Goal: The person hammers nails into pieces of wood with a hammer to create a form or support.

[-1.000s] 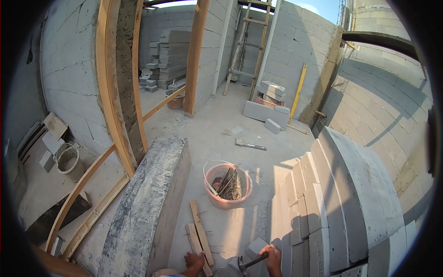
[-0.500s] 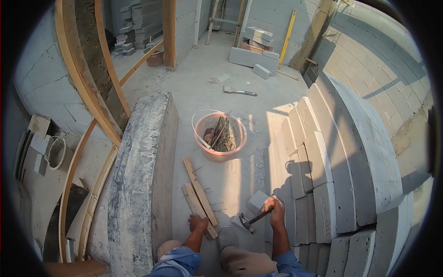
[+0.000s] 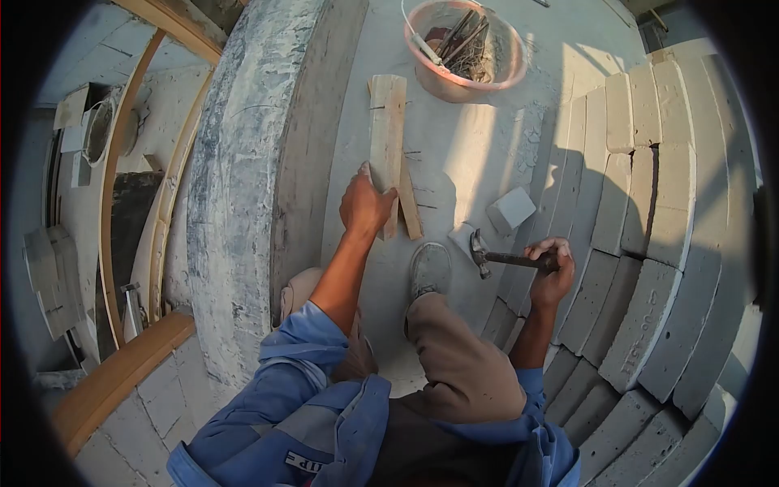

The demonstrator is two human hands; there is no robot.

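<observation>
My left hand point(image 3: 367, 203) is closed on the lower part of a short wooden plank point(image 3: 388, 118), which is lifted and points away from me. Under it, at an angle, lies a second wooden plank point(image 3: 411, 211), partly hidden; thin nails stick out near its right edge. My right hand point(image 3: 553, 274) grips the handle of a claw hammer point(image 3: 513, 259), its metal head pointing left over a small pale block piece. A pale block point(image 3: 511, 211) rests on the floor just beyond the hammer. My shoe point(image 3: 430, 269) is between my two hands.
A long concrete slab point(image 3: 243, 162) stands along my left. To my right rise stacked grey blocks point(image 3: 649, 203). An orange bucket point(image 3: 466, 88) holding scrap sticks and wire stands ahead. Timber framing point(image 3: 122, 381) is at far left.
My view has tilted downward. My left hand has picked up one plank, which now crosses over the other. The hammer, still in my right hand, has turned to lie more level.
</observation>
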